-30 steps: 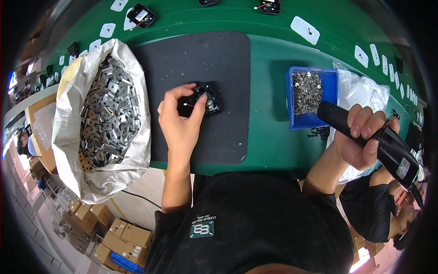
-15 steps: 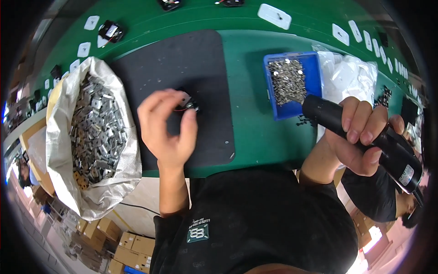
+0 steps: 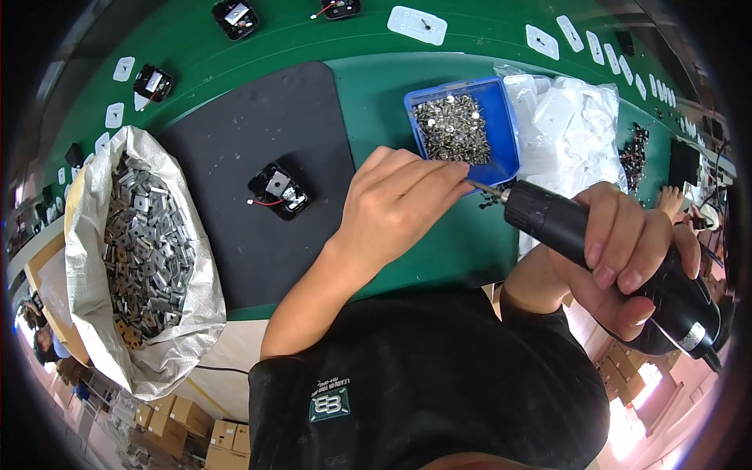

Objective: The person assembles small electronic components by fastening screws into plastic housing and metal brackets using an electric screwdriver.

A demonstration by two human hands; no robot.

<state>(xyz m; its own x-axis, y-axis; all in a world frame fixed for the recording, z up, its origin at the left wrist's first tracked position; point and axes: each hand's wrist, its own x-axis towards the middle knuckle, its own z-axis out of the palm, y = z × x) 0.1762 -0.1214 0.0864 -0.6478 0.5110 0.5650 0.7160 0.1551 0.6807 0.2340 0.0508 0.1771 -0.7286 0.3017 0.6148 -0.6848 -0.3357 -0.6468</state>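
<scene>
My right hand (image 3: 619,254) is wrapped around a black electric screwdriver (image 3: 547,219), its bit pointing left. At the bit's tip my left hand (image 3: 395,204) has its fingertips pinched together; whatever is between them is too small to make out. Just beyond those fingertips is a blue bin (image 3: 513,153) holding many small metal screws (image 3: 450,129). On the dark mat (image 3: 235,258) lies a black plastic housing (image 3: 280,191) with a metal plate inside and a thin red wire, touched by neither hand.
At the left stands a white woven sack (image 3: 86,298) full of bent metal plates (image 3: 153,251). Right of the bin lies a clear bag (image 3: 568,117) of white plastic parts, with small dark pieces (image 3: 633,157) beyond. More housings (image 3: 153,83) and white covers (image 3: 417,26) line the far green surface.
My left hand has left the black housing and moved right to the screwdriver's bit, its fingers closing into a pinch. The screwdriver stays in my right hand. The whole view has shifted slightly.
</scene>
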